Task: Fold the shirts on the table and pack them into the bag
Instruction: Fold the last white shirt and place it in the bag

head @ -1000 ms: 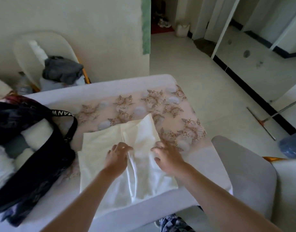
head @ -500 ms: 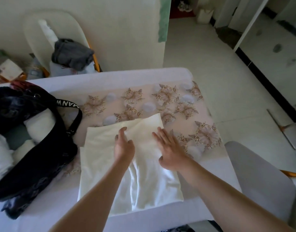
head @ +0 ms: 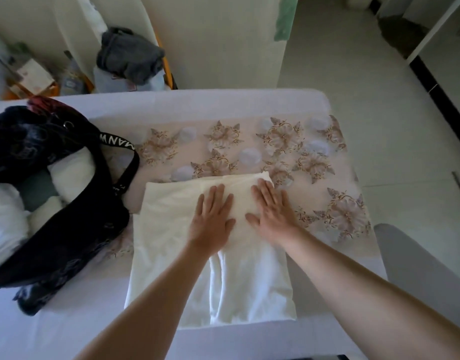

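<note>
Shirt point(head: 166, 237), cream-white and partly folded, lies on the tabletop point(head: 55, 331) toward its near edge, just right of the bag point(head: 75, 245). Its far edge overlaps a flower-patterned cloth point(head: 288, 141) spread across the tabletop's middle. Both hands rest palm-down on the shirt's far half, side by side and close together. The left hand point(head: 213, 219) lies flat with its fingers point(head: 218, 196) straight and slightly apart, holding nothing. The right hand point(head: 273, 214) is also flat, its fingers point(head: 265, 190) straight and a little spread, reaching almost to the shirt's far right corner. A folded flap of the shirt runs from under the hands to its near edge. The bag is black and open, with white and grey-green rolled cloth inside; its lettered strap point(head: 122, 165) lies just beside the shirt's far left corner. Beyond the tabletop a pale chair point(head: 68, 27) holds a grey garment point(head: 130, 55).
</note>
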A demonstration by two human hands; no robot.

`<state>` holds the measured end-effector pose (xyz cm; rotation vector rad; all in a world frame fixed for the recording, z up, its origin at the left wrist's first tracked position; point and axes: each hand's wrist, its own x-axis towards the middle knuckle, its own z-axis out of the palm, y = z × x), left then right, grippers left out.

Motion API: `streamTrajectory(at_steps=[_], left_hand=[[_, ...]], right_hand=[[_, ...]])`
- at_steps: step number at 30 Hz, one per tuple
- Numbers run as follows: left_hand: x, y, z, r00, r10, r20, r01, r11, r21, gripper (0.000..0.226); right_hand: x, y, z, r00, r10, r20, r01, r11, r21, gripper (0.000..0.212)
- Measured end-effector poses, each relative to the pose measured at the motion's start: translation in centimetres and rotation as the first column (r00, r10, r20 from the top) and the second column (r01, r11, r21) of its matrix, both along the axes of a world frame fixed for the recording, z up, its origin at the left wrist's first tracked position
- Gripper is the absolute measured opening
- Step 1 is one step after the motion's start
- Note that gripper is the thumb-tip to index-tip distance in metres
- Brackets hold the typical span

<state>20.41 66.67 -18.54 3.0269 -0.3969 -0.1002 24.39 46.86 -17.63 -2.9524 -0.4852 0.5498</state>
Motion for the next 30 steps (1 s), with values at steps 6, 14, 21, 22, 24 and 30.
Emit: streamTrajectory(at_steps=[6, 14, 21, 22, 24, 30], left_hand=[[-7.9, -0.3, -1.4, 1.000, 0.014, -0.010, -0.015, 0.980, -0.197, 0.082], [-8.5, 1.9, 1.2, 0.994, 0.071, -0.080, -0.095, 0.927, -0.363, 0.055], [-14.8, 7.9, 3.5, 0.780, 0.623, -0.057, -0.621, 0.759, -0.198, 0.055], [-15.8, 8.4, 3.5, 0.724, 0.679, -0.117, -0.689, 0.710, -0.144, 0.058], [-17.6, 9.0, 3.8, 0.641, 0.732, -0.229, -0.763, 0.639, -0.097, 0.062], [-18.4, 8.9, 5.1, 0.509, 0.677, -0.531, -0.855, 0.469, -0.221, 0.036]], right_hand=[[1.9, 0.0, 0.2, 0.997, 0.041, 0.064, -0.034, 0.994, -0.106, 0.081], [-8.4, 4.4, -0.9, 0.981, 0.163, 0.104, -0.168, 0.985, 0.046, 0.067], [-11.3, 6.8, 1.0, 0.989, 0.132, 0.068, -0.131, 0.991, -0.015, 0.070], [-12.2, 7.2, 0.9, 0.986, 0.158, 0.056, -0.157, 0.987, -0.017, 0.070], [-14.2, 8.1, 0.4, 0.979, 0.203, 0.030, -0.202, 0.979, -0.017, 0.069], [-19.2, 8.8, 0.2, 0.987, 0.147, 0.057, -0.148, 0.989, 0.011, 0.074]])
